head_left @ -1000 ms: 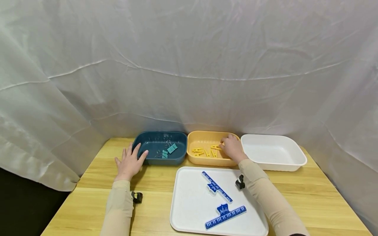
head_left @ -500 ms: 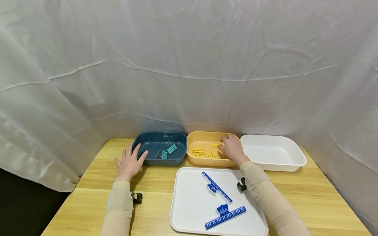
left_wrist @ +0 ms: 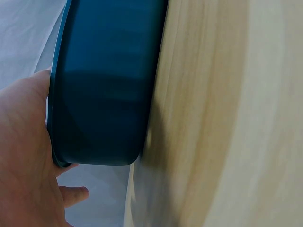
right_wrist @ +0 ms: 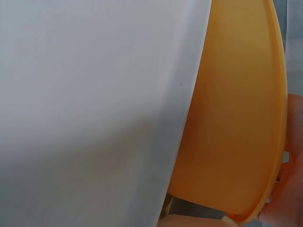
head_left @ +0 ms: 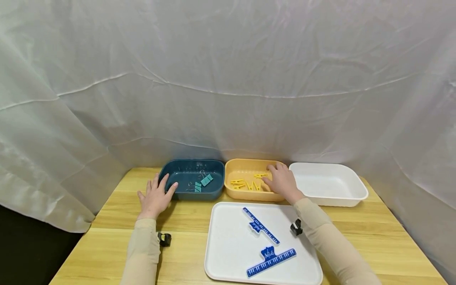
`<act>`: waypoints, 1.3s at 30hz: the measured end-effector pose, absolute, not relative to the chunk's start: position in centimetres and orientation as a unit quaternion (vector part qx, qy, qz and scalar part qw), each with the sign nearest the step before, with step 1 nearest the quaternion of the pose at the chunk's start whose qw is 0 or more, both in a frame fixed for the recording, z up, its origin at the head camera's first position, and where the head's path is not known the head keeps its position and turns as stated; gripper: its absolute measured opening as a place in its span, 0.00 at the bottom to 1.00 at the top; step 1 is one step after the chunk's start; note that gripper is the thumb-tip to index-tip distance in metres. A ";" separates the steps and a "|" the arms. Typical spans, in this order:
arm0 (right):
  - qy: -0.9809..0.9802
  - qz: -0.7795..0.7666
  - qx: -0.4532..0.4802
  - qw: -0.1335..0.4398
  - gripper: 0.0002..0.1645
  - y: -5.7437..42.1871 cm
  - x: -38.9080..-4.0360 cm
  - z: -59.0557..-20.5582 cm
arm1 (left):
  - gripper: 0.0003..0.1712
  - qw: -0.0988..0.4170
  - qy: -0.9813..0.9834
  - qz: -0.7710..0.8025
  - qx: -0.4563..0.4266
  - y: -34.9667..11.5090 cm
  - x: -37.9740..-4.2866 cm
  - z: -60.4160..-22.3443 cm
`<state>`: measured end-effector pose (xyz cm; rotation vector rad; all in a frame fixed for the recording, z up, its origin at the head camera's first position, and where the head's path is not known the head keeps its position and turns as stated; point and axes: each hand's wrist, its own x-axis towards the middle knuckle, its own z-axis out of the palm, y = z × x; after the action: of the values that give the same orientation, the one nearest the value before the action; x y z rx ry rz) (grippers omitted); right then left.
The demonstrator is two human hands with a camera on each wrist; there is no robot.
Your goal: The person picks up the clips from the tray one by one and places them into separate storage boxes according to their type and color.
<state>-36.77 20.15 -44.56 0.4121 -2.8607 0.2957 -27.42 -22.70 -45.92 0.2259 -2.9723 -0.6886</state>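
My left hand rests with spread, nearly straight fingers on the left end of the dark teal bin; the left wrist view shows them along the rim. Inside that bin lie teal binder clips with wire handles. Over the right end of the yellow bin is my right hand, fingers loosely bent and apart, nothing held between them. A yellow clothespin lies just left of its fingertips, and several more yellow clothespins lie along the bin's front. The right wrist view mostly shows the yellow bin's outer wall.
A white bin stands at the right end of the row. In front, a white tray carries two blue piano-patterned clips. The wooden table ends at a pale curtain behind the bins.
The right hand has let go of a yellow clothespin, which now lies in the yellow bin, and has drawn slightly right with its fingers parted. The left hand stays put.
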 end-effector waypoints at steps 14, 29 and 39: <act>-0.971 0.114 0.155 0.140 0.30 21.0 -34.9 -44.1 | 0.45 0.046 -0.971 -0.221 0.075 -22.7 -27.4 -45.9; -0.967 0.151 0.155 0.134 0.31 22.6 -32.3 -43.8 | 0.45 0.044 -0.975 -0.202 0.076 -22.5 -27.6 -45.7; -0.961 0.164 0.158 0.157 0.30 23.7 -30.3 -43.7 | 0.43 0.051 -0.978 -0.188 0.073 -22.5 -27.6 -45.8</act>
<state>-30.31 23.74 -43.72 0.4530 -2.7496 0.4692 -27.63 -22.53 -45.79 0.2236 -2.9771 -0.5731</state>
